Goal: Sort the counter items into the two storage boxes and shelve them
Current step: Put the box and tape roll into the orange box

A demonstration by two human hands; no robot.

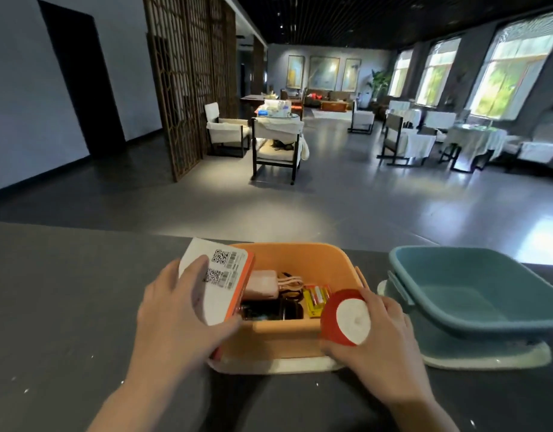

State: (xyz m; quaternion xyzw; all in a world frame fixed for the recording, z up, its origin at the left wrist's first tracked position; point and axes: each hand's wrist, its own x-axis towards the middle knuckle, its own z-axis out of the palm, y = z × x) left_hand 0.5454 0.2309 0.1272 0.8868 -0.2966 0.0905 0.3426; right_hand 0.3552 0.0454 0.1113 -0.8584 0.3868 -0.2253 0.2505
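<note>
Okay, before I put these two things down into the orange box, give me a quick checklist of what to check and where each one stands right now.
1. Left hand has a firm hold on the white and orange carton: ok, fingers lie over it and the thumb is under its edge.
2. Right hand holds the red and white roll: ok.
3. Both items are over the orange box: ok, at its left and right sides.
4. Room left inside: not ok, the pink charger, yellow batteries and a dark item cover most of the floor.
5. Blue box free as an alternative: ok, nothing shows inside.
6. Orange box steady on the counter: cannot tell.
</note>
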